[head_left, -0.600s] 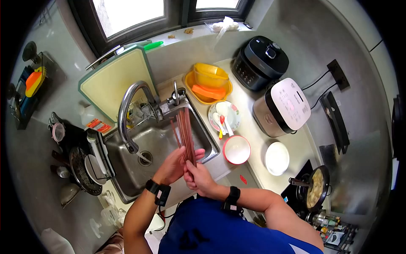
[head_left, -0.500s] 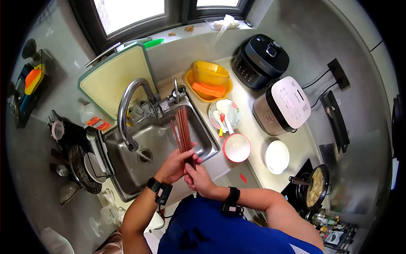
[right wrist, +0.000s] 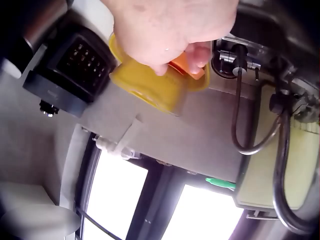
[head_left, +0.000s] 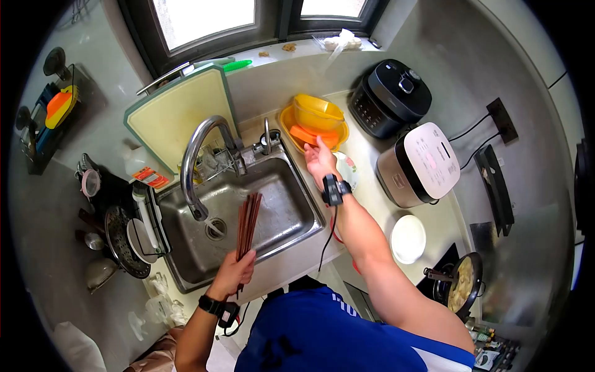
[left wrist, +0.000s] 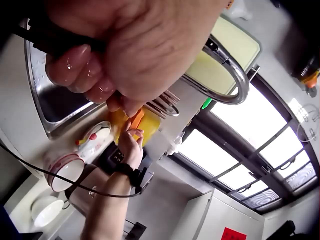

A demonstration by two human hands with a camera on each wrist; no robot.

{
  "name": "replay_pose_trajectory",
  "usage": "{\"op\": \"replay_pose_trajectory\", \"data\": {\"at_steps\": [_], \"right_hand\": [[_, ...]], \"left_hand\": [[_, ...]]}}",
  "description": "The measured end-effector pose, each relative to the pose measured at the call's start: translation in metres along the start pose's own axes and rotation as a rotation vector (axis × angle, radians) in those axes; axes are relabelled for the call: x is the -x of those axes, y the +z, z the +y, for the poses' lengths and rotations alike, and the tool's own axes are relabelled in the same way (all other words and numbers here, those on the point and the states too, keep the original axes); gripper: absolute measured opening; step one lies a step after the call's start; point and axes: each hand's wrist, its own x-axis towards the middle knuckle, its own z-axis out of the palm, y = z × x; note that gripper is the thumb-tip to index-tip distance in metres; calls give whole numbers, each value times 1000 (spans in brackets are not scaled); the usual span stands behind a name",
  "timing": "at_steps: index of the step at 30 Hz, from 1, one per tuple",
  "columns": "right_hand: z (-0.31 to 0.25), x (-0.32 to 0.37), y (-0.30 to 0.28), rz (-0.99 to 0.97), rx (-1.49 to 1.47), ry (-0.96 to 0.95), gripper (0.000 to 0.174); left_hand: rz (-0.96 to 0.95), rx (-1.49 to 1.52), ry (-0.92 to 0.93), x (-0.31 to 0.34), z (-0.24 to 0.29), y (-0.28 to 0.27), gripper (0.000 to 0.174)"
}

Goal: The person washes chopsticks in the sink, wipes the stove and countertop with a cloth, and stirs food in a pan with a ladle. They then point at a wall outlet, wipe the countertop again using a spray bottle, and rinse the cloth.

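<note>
A bundle of reddish-brown chopsticks (head_left: 248,220) stands upright in my left hand (head_left: 238,268), over the front edge of the sink (head_left: 273,186). The left fingers curl round its lower part, and they look wet in the left wrist view. My right hand (head_left: 321,162) reaches to the yellow basin (head_left: 285,121) behind the sink's right corner. Its loosely bent fingertips are right at an orange plastic piece (head_left: 302,133) lying in that basin. A clear yellow container (right wrist: 150,86) leans inside it too. Behind the right wrist, a flowered plate (head_left: 348,170) is partly hidden.
A tall curved faucet (head_left: 201,139) runs water into the sink. A cutting board (head_left: 180,115) leans behind it. Two cookers, one dark (head_left: 390,96) and one pinkish (head_left: 416,164), stand right. A white bowl (head_left: 408,239) sits nearer, before a pan of food (head_left: 462,285) on the stove.
The right hand has let go of the chopsticks and moved up and right to the yellow basin. My left hand now holds the bundle alone, a little lower and further left.
</note>
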Motion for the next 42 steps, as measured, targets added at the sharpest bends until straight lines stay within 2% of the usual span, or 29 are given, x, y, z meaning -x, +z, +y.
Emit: {"op": "replay_pose_trajectory", "data": {"at_steps": [2, 5, 8, 10, 14, 17, 21, 25, 27, 28, 31, 35, 36, 37, 40, 42], "right_hand": [[1, -18, 17, 108, -151, -31, 36], [1, -33, 23, 129, -190, -30, 36], [-3, -53, 23, 170, -141, -73, 22], [-8, -40, 32, 223, -89, -133, 18], [-18, -6, 41, 234, 33, -114, 17], [-23, 18, 46, 213, 47, -103, 18], [-32, 46, 32, 41, 159, -64, 15], [-39, 122, 32, -27, 215, -130, 17], [-49, 146, 22, -135, 231, -138, 24], [-58, 153, 15, -270, 234, -135, 24], [-79, 158, 19, -260, 232, -161, 15], [-87, 106, 25, -235, 243, -255, 16], [-88, 82, 24, -180, 208, -235, 18], [-88, 56, 17, -213, 181, -220, 18], [-71, 33, 15, -35, 135, -171, 22], [-52, 19, 5, -36, 190, -172, 25]], "left_hand": [[29, 23, -18, 12, -3, -5, 27], [72, 66, -15, 23, -15, -19, 24], [126, 102, 6, 30, -26, -28, 22], [145, 109, -17, 33, -28, -31, 21], [143, 81, -16, 32, -27, -28, 24], [113, 64, -45, 24, -32, -33, 20], [70, 60, -26, 16, -32, -32, 21], [30, 43, -39, 9, -35, -38, 23], [18, 37, -44, 8, -34, -40, 23], [10, 38, -45, 9, -34, -42, 23], [9, 42, -41, 11, -33, -41, 25], [20, 33, -37, 16, -30, -39, 26], [31, 29, -38, 16, -31, -40, 25], [44, 24, -40, 16, -32, -41, 25], [85, 25, -21, 25, -30, -40, 24], [101, 47, -5, 29, -32, -44, 22]]}}
